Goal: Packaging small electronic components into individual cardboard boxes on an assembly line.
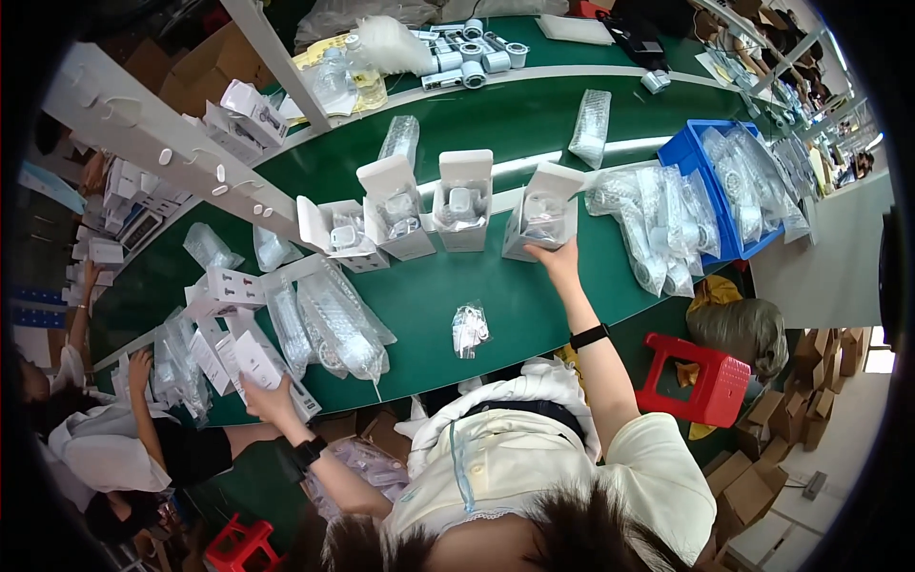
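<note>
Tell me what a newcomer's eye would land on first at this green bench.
A row of open white boxes stands across the middle of the green table, each with a bagged part inside. The right hand touches the rightmost box, while the left hand holds a flat white box by the near left edge. At the right, a blue bin overflows with clear bubble-wrap bags, and a red stool stands below on the floor.

We note a cream short-sleeved top, a black band on each wrist point(589, 336), bare forearms, dark hair at bottom edge
</note>
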A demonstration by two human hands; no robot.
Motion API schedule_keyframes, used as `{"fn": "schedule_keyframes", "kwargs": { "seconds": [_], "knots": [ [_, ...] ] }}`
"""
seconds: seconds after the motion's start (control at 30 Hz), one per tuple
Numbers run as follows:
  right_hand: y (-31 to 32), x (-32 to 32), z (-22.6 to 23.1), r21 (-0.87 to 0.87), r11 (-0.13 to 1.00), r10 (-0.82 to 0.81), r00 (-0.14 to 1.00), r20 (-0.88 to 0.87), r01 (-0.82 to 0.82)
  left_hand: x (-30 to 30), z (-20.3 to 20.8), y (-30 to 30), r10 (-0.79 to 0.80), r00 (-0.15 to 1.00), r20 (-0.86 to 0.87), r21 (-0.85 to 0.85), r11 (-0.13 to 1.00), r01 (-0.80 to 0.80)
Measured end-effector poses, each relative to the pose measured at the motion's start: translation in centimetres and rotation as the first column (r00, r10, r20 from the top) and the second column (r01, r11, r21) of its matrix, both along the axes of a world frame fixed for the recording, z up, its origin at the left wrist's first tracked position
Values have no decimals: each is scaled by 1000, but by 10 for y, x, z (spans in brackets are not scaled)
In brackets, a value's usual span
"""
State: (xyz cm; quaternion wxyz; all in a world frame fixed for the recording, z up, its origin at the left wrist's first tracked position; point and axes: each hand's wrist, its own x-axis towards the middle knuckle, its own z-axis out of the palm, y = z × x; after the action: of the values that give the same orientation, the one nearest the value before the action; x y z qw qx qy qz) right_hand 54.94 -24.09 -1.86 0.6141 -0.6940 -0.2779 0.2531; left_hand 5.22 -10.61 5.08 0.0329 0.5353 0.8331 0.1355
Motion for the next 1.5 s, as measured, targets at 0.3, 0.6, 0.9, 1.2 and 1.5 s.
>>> {"fn": "schedule_keyframes", "kwargs": {
  "seconds": [0.3, 0.6, 0.9, 1.2, 1.5],
  "knots": [
    [-68, -39, 108, 509, 775, 460, 887, -47, -375, 254, 103, -169, -794, 586, 159, 504, 576, 644],
    [-106, 19, 70, 420, 601, 748, 291, -597, -680, 346, 81, -124, -425, -438, 792, 569, 255, 782],
    [-11, 115, 95, -39, 778, 595, 756, -274, -627, 308, 45, -131, -263, -654, 709, 682, 490, 543],
    [175, 225, -45, -656, 681, 101, 846, 523, 325, 304, 73, -117, -757, -64, 650, 439, 305, 845],
    [32, 155, 94, 242, 968, 61, 862, -502, 72, 329, 26, -127, -799, 79, 596, 414, 389, 823]
  ]
}}
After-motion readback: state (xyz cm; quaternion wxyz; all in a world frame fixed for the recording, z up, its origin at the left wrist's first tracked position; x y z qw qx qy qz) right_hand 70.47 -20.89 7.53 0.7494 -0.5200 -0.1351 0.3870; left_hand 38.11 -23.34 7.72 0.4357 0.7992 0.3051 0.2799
